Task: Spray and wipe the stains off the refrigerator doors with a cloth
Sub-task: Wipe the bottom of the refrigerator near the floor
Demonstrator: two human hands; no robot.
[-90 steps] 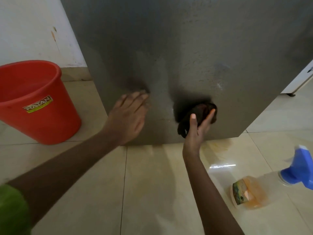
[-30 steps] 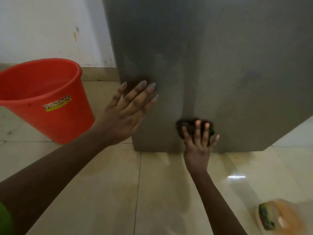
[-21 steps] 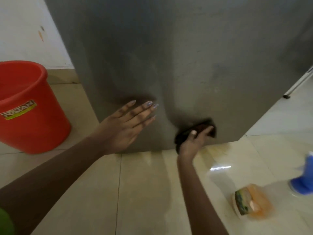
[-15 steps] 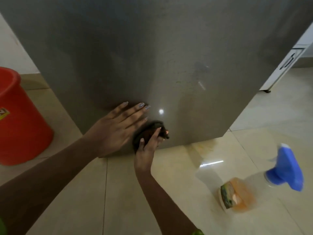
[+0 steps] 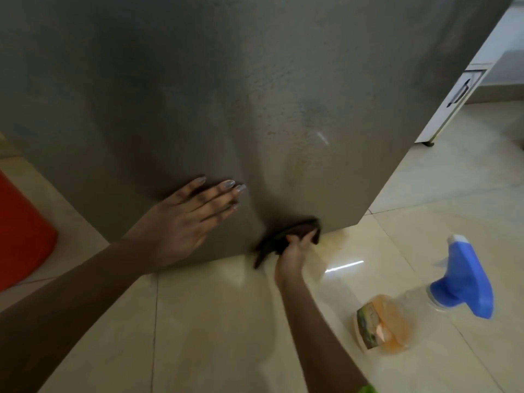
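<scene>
Both your forearms [image 5: 71,302] are bare. A sliver of bright green sleeve [image 5: 367,389] shows on your right arm [image 5: 320,321] at the bottom edge. The nails [image 5: 229,183] of your left hand [image 5: 184,222] carry pale greyish polish.

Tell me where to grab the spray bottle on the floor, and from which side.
Grip the spray bottle by its clear neck, just under the blue trigger head, reaching in from its left, the side nearest the right hand now holding the cloth. The neck looks narrowest there; the liquid-filled body is wider.
</scene>
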